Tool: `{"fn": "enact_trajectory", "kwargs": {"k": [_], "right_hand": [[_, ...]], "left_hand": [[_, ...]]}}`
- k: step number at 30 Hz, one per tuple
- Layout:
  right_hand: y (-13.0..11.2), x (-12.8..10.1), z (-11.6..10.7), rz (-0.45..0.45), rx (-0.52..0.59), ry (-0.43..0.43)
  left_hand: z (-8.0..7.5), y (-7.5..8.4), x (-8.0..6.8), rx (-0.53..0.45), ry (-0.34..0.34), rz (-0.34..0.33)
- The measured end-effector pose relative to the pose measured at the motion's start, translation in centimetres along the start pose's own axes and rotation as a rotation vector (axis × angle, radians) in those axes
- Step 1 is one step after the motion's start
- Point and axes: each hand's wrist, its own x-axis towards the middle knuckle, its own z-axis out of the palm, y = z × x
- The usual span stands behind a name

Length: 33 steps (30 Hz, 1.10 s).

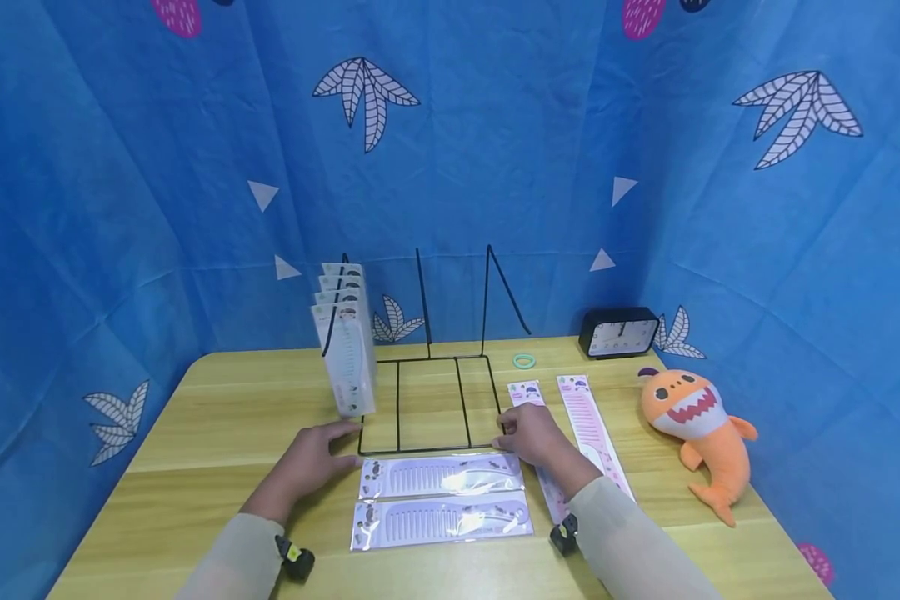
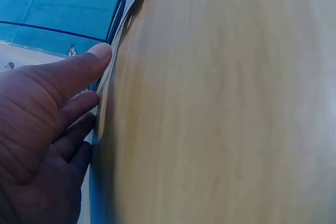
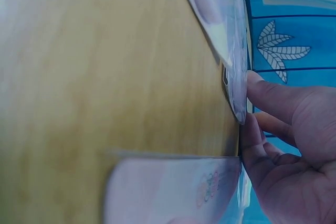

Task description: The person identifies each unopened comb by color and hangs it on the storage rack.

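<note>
Left hand: the left hand is laid flat on the wooden surface, its fingers straight and relaxed, nothing held; its fingertips are seen at the front left corner of the black wire rack.
Right hand: the right hand is placed at the rack's front right corner, fingers extended; whether the wire is pinched cannot be told. In the right wrist view its fingers are met by the edge of a clear packet.
Wire rack: set at the middle of the surface, its upright dividers rising at the back; a row of packaged combs is stood upright in its left slot.
Purple combs: two packaged purple combs are laid side by side just in front of the rack, between the two hands.
Pink combs: two packaged pink combs are laid lengthwise to the right, one partly covered by the right forearm.
Surroundings: a green hair tie, a black clock and an orange shark plush are seen along the right side; blue leaf-print cloth is hung behind.
</note>
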Motion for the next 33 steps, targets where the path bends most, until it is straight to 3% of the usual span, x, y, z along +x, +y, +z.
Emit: {"fn": "enact_trajectory", "kwargs": {"k": [7, 33], "right_hand": [[-0.12, -0.10, -0.01, 0.033, -0.002, 0.003], [-0.23, 0.08, -0.18, 0.000, 0.002, -0.016]], "left_hand": [[0.12, 0.16, 0.32, 0.017, 0.006, -0.002], [0.21, 0.46, 1.01, 0.083, 0.007, 0.024]]}}
